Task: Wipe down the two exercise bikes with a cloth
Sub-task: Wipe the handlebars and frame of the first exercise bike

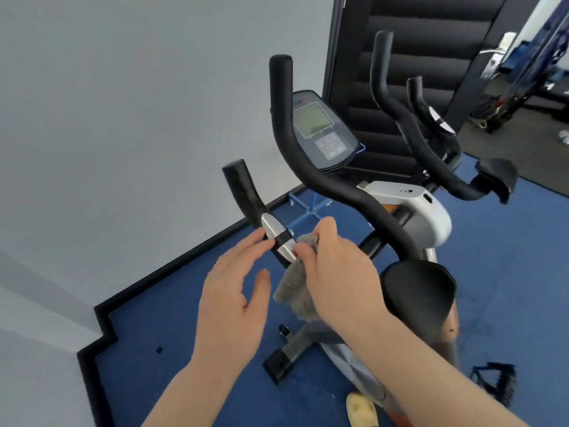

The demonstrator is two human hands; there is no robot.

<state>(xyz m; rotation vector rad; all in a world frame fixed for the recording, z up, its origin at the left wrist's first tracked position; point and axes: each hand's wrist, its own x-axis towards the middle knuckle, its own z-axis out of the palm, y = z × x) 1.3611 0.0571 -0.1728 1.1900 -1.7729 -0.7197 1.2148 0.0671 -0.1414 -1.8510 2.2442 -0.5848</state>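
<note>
Right hand (334,282): fingers curled round a grey cloth (297,295), thumb and forefinger pinching its upper part against the silver sensor plate (277,238) on the short left grip (246,195). Most of the cloth hanging loose below the palm, fuzzy and bunched. Wrist crossing in front of the black saddle (418,288).

Left hand (237,291): open, fingers straight and slightly spread, thumb apart. Fingertips (257,238) at the outer side of the same grip, just beside the sensor plate; touching or only close, hard to tell through the motion blur. Nothing held.

Outward from the hands: near bike (428,217) with a long curved black handlebar (323,180) rising between the grip and the white frame cover. Console (321,131) with a grey screen and a keypad mounted behind the bar, tilted toward the camera. Black foot bar (286,359) with a small wheel low on the blue floor (172,328).

Second set of black handlebars (400,112) to the right and further back, likely the other bike, with a dark pad at its far end. Dark padded panel (409,47) upright behind both. Blue metal stand (308,208) on the floor near the wall (123,103). Yellow slipper (361,409) at the bottom edge, below the right forearm. Black strap handle (495,377) lying on the floor at lower right.
</note>
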